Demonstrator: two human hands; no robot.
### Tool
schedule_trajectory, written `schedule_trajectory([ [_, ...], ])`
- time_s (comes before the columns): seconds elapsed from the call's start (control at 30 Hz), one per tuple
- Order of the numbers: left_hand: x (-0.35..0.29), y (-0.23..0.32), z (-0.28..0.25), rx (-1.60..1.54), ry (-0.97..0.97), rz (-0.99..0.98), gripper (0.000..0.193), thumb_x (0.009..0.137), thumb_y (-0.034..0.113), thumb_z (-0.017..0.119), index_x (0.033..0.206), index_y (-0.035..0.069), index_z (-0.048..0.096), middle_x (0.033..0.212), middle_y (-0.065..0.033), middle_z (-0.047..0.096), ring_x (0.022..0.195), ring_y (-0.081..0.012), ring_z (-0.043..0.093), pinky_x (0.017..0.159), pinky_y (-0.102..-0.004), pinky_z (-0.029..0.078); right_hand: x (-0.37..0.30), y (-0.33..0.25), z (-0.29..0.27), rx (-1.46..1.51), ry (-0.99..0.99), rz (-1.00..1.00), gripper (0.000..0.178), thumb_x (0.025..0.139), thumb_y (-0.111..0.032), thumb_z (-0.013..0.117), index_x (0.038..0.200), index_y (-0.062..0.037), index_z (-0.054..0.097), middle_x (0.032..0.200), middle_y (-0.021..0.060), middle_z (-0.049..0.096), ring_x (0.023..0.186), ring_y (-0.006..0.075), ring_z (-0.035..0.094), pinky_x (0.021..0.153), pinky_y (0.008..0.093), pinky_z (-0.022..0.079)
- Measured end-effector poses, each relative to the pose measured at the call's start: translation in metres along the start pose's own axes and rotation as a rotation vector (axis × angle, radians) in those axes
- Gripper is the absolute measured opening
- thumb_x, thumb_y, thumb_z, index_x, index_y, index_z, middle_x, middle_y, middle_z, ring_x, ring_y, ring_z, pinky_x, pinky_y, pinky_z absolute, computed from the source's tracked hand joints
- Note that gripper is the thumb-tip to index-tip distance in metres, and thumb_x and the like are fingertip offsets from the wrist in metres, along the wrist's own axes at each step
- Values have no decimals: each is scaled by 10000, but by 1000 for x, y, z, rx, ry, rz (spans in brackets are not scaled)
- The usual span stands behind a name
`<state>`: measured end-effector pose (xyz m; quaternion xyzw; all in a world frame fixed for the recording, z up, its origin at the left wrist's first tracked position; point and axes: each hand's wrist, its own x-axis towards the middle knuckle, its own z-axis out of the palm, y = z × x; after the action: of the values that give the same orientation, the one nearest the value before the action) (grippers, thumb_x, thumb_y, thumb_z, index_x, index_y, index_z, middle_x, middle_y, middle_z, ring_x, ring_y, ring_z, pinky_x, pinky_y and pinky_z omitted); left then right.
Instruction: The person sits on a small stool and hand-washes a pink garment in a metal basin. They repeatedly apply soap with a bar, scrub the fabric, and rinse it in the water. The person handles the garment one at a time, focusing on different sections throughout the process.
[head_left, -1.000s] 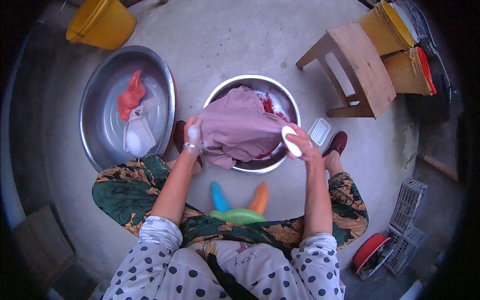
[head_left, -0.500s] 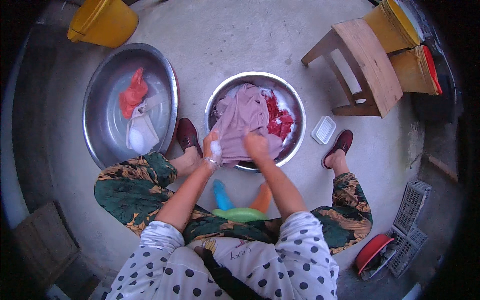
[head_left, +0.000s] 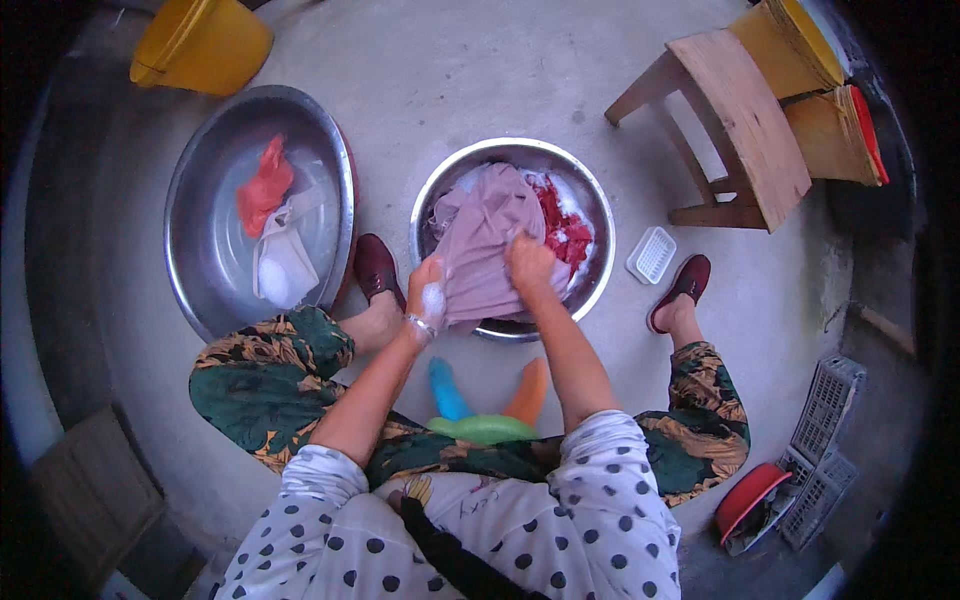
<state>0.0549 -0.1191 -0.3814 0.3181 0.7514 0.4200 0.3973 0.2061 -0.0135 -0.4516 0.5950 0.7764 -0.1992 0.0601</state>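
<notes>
A pinkish-mauve cloth garment [head_left: 485, 225] lies bunched in a round metal basin [head_left: 428, 180] on the floor in front of me. My left hand [head_left: 428, 285], with white suds on its back and a bracelet at the wrist, grips the garment's near left edge. Closed on the same cloth, my right hand [head_left: 530, 264] presses near its right side. Beside it in the basin, a red cloth [head_left: 568, 238] lies among white foam. The fingertips of both hands are partly hidden in the folds.
A large oval metal tub [head_left: 205, 190] at left holds a coral-red cloth [head_left: 265, 190] and a white padded garment [head_left: 283, 262]. Right of the basin lies a white slotted tray [head_left: 652, 255]. A wooden stool [head_left: 740, 130] stands far right by yellow buckets [head_left: 788, 50]. Grey crates [head_left: 828, 405] sit lower right.
My right hand has shifted a little up and right over the garment, which has moved slightly with it. My left hand keeps nearly the same place.
</notes>
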Motion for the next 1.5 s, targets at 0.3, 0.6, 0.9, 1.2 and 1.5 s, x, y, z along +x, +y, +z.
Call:
schedule_trajectory([
  [0.3,21,-4,-16,181,-125,50,195,771,132,501,875,-22,560,736,-52,568,667,-154,509,645,-287,418,9,26,-53,1350,-60,211,287,768,-152,602,930,44,469,690,125,562,463,188,576,323,275,451],
  [0.6,27,83,-20,-1168,-310,-834,393,864,262,452,1171,17,450,1146,-168,510,1012,-275,521,907,-416,393,7,6,-120,1761,-96,180,245,794,-183,577,906,19,494,635,91,540,437,177,546,352,280,436],
  [0.9,15,-20,14,-536,-209,-616,130,797,145,522,668,137,536,644,14,480,578,-117,486,510,-260,407,-44,139,-89,575,-46,324,409,700,-305,635,811,83,570,714,249,591,618,314,614,596,405,477],
  [1.2,-13,5,22,-733,-230,-534,217,857,341,491,775,155,417,529,30,358,366,-87,333,335,-238,292,-68,-15,4,332,282,-198,397,712,-343,608,874,13,544,885,200,498,870,335,474,734,415,349],
  [1.5,-4,-50,13,-101,-161,-233,161,845,212,467,794,86,555,654,-17,493,591,-142,488,547,-292,405,-38,13,-28,571,111,246,400,724,-336,631,819,46,557,783,218,556,753,345,554,645,431,402],
])
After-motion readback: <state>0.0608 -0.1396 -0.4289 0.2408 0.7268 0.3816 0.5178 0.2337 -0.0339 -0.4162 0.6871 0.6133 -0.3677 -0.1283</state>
